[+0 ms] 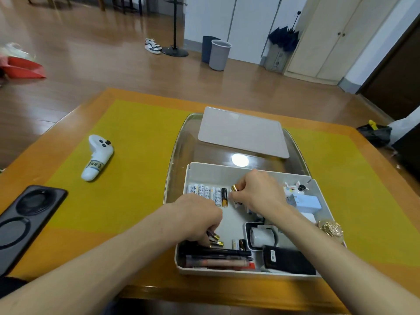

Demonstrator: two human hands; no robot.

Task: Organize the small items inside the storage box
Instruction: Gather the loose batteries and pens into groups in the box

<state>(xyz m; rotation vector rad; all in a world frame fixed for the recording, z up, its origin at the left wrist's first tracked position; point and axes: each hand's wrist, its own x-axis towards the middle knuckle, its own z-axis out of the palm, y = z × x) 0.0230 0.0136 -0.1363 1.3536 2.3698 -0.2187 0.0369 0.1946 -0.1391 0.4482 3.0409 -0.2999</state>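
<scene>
A white storage box (218, 172) sits on a glass tray at the table's near right. Along its far left a row of white batteries (203, 192) lies side by side, ending in a black-and-gold one (224, 196). My right hand (256, 189) pinches a gold-tipped battery (234, 188) just right of that row. My left hand (197, 218) reaches into the box's near left, fingers closed on gold-tipped batteries (214, 236). Pens (218, 258) lie along the front wall. A white mug-shaped item (261, 236), a black device (287, 258) and a light blue plug adapter (310, 204) fill the right side.
The box's grey lid (243, 133) rests on the glass tray (181, 142) behind the box. A white controller (97, 156) lies on the yellow mat at the left. A black case (25, 221) sits at the table's left edge. A gold ornament (330, 228) sits by the box's right wall.
</scene>
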